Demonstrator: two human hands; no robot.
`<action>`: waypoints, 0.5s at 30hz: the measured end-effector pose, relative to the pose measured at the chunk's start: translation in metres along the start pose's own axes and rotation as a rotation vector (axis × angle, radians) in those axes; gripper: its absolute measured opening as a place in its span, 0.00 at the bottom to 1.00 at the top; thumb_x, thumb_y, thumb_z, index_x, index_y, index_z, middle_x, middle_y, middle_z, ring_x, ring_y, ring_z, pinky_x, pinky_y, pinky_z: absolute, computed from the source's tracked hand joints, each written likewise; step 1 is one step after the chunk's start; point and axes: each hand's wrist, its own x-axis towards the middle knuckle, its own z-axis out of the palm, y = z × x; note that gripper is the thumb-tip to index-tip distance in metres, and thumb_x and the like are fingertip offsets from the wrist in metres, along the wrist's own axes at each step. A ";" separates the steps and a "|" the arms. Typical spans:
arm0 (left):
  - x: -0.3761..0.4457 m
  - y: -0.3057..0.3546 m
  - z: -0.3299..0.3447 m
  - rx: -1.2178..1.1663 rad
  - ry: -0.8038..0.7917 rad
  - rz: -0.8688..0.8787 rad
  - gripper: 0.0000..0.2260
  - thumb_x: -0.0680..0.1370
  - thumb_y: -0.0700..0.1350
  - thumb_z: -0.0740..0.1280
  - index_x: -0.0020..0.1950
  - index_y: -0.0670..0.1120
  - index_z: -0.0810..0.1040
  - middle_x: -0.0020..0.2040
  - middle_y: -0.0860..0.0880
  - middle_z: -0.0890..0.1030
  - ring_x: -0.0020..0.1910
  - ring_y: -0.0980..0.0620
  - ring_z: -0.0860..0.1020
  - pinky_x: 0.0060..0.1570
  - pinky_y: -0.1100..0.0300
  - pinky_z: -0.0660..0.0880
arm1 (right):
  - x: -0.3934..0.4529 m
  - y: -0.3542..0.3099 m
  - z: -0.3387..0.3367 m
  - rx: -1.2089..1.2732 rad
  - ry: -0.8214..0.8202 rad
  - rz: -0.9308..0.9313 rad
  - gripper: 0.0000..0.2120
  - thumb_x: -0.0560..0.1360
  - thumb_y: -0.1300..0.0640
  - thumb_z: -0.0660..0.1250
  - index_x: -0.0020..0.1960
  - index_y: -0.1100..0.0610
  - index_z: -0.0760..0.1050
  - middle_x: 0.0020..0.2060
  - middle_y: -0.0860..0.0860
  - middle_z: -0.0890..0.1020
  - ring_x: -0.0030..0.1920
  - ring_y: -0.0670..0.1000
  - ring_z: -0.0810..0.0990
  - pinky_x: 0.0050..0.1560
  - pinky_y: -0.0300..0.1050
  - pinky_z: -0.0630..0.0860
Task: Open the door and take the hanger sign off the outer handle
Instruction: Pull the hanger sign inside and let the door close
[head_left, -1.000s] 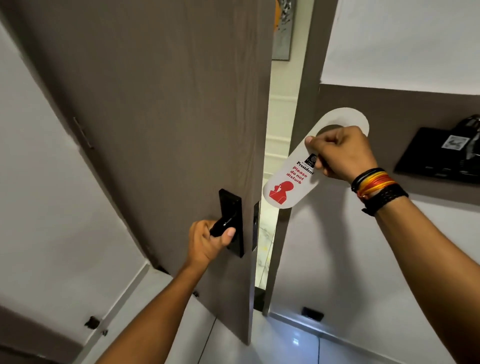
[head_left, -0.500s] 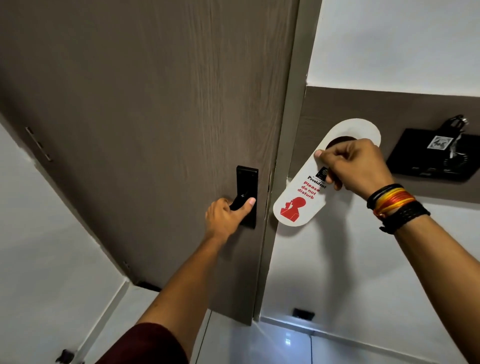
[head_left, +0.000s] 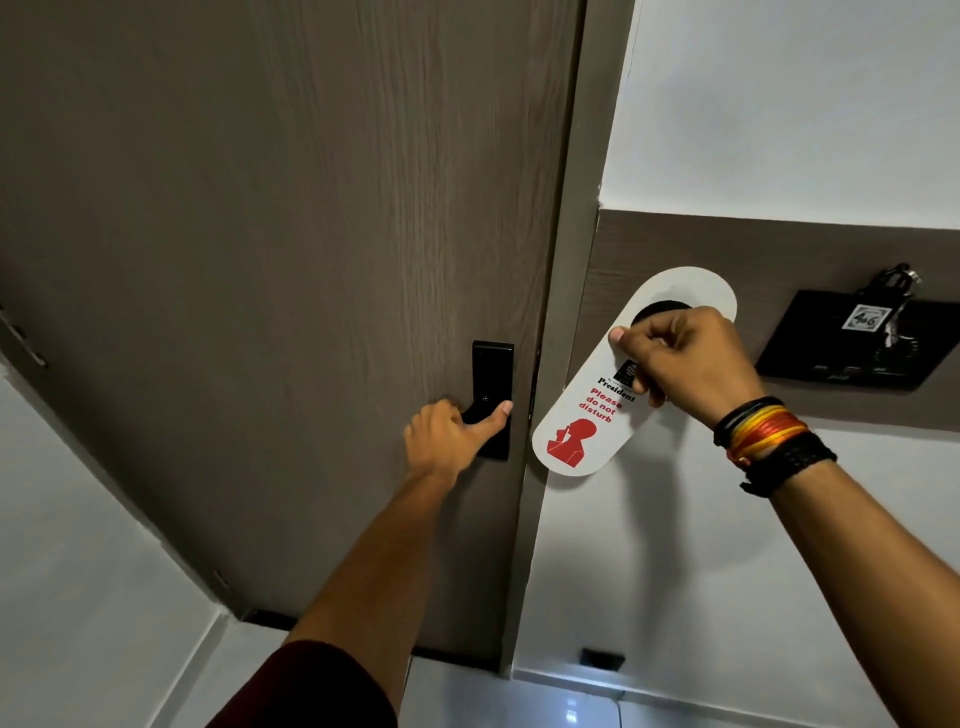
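Note:
A brown wood-grain door fills the left and middle, closed against its frame. My left hand grips the black inner handle on its black plate, thumb along the lever. My right hand holds a white hanger sign, printed in red "Please do not disturb" with a red figure, in front of the wall to the right of the door. Fingers pinch it just below its round hole. The outer handle is hidden behind the door.
A black card-holder panel with a key tag sits on the brown wall strip at right. White wall lies below it, with a small black door stop near the glossy floor. Another white wall runs along the left.
The door has swung from ajar to closed, the gap to the corridor is gone. My left hand stayed on the handle. My right hand kept the sign, which stays to the right of the door.

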 end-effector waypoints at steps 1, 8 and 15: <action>0.002 0.000 0.002 0.002 0.005 -0.001 0.35 0.67 0.79 0.63 0.28 0.48 0.61 0.25 0.52 0.65 0.25 0.53 0.65 0.33 0.59 0.60 | 0.000 0.000 0.000 -0.002 0.003 0.004 0.14 0.81 0.52 0.72 0.38 0.56 0.85 0.24 0.53 0.83 0.19 0.47 0.76 0.25 0.34 0.74; 0.016 0.002 0.013 -0.004 0.017 0.000 0.35 0.66 0.81 0.60 0.28 0.49 0.62 0.24 0.53 0.66 0.24 0.54 0.66 0.30 0.61 0.57 | 0.000 0.005 -0.007 -0.033 0.027 0.006 0.16 0.81 0.52 0.71 0.37 0.57 0.84 0.23 0.52 0.82 0.19 0.48 0.76 0.26 0.34 0.75; 0.024 0.002 0.004 0.119 0.014 0.087 0.37 0.63 0.84 0.53 0.26 0.48 0.64 0.23 0.52 0.67 0.23 0.53 0.69 0.31 0.59 0.65 | 0.003 0.001 -0.004 -0.034 0.022 0.016 0.16 0.81 0.52 0.71 0.37 0.57 0.84 0.22 0.50 0.82 0.18 0.46 0.75 0.25 0.33 0.74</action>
